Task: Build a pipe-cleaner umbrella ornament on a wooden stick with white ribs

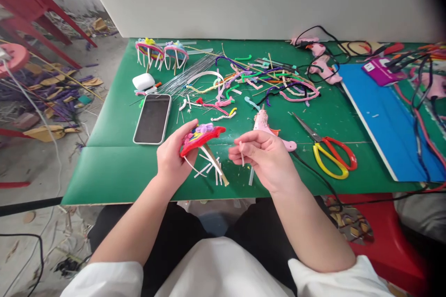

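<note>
My left hand (170,155) is closed around a small umbrella-shaped pipe-cleaner craft (204,139), red-rimmed with purple and yellow on top. Its tan stick and a few white strips hang below, tilted down to the right. My right hand (265,155) pinches a short white strip (243,158) between thumb and fingers, apart from the craft. Several loose white strips (218,174) lie on the table beneath the craft. Just behind my right hand rests a pink hot glue gun (262,120), partly covered by the fingers. Scissors (327,148) with red and yellow handles lie right of it.
Two similar finished-looking crafts (176,53) stand at the back left of the green table (104,167). A phone (152,119) and a white case (143,81) lie nearer. Pipe cleaners (261,76) and wires fill the middle back. Cables, a purple box (383,72) and a blue board (379,120) occupy the right.
</note>
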The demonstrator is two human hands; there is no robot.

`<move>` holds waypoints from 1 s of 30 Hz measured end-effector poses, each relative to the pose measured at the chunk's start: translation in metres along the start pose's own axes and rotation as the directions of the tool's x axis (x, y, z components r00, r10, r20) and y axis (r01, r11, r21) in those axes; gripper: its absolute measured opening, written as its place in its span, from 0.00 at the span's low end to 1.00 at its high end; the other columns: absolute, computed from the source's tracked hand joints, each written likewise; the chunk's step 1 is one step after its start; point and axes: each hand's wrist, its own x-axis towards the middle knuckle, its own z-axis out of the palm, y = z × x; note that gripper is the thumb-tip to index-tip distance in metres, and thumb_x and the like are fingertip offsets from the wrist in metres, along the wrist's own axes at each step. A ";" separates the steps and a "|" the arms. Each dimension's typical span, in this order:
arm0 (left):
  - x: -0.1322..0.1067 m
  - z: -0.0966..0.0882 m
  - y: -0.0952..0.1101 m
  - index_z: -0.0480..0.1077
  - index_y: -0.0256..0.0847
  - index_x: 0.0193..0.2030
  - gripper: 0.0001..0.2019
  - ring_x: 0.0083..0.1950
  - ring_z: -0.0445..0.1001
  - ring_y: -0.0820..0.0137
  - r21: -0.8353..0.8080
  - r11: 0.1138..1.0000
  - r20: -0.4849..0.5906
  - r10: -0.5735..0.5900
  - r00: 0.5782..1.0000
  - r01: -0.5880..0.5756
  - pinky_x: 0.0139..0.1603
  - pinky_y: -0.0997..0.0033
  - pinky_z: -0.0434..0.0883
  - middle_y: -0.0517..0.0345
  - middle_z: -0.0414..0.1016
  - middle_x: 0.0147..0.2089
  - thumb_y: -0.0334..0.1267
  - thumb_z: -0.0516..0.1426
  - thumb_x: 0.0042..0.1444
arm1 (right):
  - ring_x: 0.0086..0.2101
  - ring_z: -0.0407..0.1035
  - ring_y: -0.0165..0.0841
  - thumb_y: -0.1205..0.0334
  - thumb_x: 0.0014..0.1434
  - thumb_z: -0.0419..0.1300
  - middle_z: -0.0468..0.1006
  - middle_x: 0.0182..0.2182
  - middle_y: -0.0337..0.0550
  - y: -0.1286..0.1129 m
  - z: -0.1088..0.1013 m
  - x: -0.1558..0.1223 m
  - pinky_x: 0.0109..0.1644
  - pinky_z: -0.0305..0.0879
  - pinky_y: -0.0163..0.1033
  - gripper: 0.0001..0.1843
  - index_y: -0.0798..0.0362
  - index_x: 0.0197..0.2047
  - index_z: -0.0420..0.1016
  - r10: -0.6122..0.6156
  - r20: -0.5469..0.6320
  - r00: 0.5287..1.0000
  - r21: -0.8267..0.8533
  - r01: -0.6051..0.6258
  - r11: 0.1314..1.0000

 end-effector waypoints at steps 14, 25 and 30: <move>-0.006 0.004 -0.005 0.66 0.52 0.59 0.19 0.44 0.80 0.68 0.025 0.998 -0.194 0.060 0.979 -0.056 0.44 0.69 0.78 0.59 0.79 0.48 0.41 0.57 0.60 | 0.25 0.75 0.25 0.59 0.49 0.71 0.80 0.23 0.36 -0.002 0.012 0.000 0.32 0.76 0.29 0.08 0.53 0.32 0.82 0.032 0.194 0.980 0.024 -0.037 0.999; -0.009 0.005 -0.010 0.63 0.52 0.62 0.23 0.46 0.80 0.66 -0.021 0.987 -0.143 0.156 0.977 -0.161 0.46 0.67 0.78 0.57 0.78 0.51 0.39 0.58 0.59 | 0.21 0.72 0.25 0.57 0.48 0.71 0.77 0.20 0.34 0.001 0.017 -0.002 0.26 0.74 0.29 0.12 0.53 0.28 0.75 0.043 0.132 0.990 0.063 -0.051 0.997; -0.011 0.009 -0.009 0.63 0.50 0.61 0.23 0.46 0.80 0.64 -0.007 0.990 -0.168 0.140 0.976 -0.144 0.46 0.64 0.77 0.56 0.78 0.49 0.46 0.57 0.60 | 0.21 0.71 0.26 0.58 0.50 0.68 0.75 0.20 0.33 0.001 0.019 -0.004 0.23 0.72 0.30 0.10 0.53 0.28 0.72 0.062 0.141 0.988 0.033 -0.067 0.997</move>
